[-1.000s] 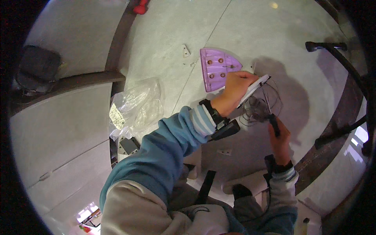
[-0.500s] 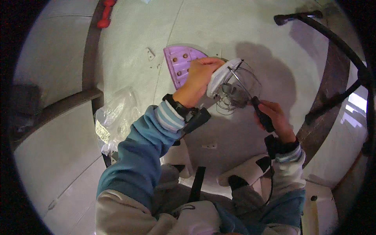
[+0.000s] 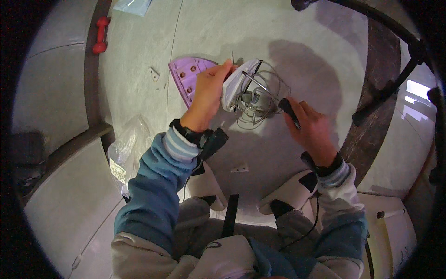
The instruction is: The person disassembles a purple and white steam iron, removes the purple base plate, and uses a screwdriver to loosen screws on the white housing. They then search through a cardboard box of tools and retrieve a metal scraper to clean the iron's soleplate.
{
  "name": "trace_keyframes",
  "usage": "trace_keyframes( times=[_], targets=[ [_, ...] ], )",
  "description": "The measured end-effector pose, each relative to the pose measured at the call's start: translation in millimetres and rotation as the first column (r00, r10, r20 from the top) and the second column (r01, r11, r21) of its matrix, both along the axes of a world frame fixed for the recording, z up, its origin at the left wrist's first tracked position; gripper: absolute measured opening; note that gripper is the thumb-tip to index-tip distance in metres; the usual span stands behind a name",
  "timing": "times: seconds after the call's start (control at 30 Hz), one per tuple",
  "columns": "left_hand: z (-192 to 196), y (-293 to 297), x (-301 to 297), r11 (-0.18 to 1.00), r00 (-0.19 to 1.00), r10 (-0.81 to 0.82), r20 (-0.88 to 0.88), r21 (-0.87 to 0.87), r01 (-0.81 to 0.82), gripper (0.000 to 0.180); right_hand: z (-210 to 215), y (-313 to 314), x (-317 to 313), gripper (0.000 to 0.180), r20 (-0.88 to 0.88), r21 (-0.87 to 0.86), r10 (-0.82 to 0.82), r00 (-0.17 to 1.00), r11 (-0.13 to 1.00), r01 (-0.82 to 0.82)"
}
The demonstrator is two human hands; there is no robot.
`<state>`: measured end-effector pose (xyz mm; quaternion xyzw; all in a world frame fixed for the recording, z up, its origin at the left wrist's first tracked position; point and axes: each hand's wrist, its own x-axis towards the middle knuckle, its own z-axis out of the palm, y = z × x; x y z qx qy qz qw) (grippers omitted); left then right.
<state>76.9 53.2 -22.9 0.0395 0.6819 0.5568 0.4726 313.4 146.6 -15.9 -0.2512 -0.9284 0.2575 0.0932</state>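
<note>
My left hand (image 3: 211, 90) is closed on the edge of a white rounded casing (image 3: 238, 86), tilted up off the floor. Loops of thin grey cable (image 3: 253, 116) and a small grey block hang against its right side. In my right hand (image 3: 311, 123) is a screwdriver with a black handle (image 3: 290, 112); its metal shaft slants up-left across the cable, the tip close to the casing. Whether the tip touches cannot be made out. Just left of the casing, partly behind my left hand, lies a purple wedge-shaped panel (image 3: 188, 74) with several round holes.
A clear plastic bag (image 3: 130, 144) lies left of my forearm. Small white pieces (image 3: 154, 74) are on the floor, one (image 3: 239, 168) between my feet. A red dumbbell (image 3: 101, 35) sits far left, a pale blue item (image 3: 133, 5) at the top, a black tubular frame (image 3: 385, 97) at right.
The view has shifted, so the floor things appear further left and lower. The screwdriver stays in my right hand and the casing in my left.
</note>
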Motion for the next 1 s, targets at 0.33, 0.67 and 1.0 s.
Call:
trace_keyframes(
  times=[0.33, 0.67, 1.0],
  targets=[
    [-10.5, -9.3, 9.8, 0.942, 0.591, -0.235, -0.772, -0.032, 0.333, 0.024, -13.7, 1.7, 7.3, 0.023, 0.111, -0.837, -0.192, 0.975, 0.511, 0.196],
    [-25.5, -9.5, -26.5, 0.932, 0.619, -0.276, -0.735, -0.047, 0.359, 0.025, -23.4, 24.2, 80.3, 0.031, -0.168, 0.129, -0.128, 0.977, 0.980, 0.151],
    [-56.7, -35.4, -83.7, 0.937, 0.851, -0.348, -0.392, -0.138, 0.320, 0.028, -104.9, 21.2, 92.2, 0.034, 0.201, 0.213, -0.553, 0.809, 0.830, 0.515]
  ],
)
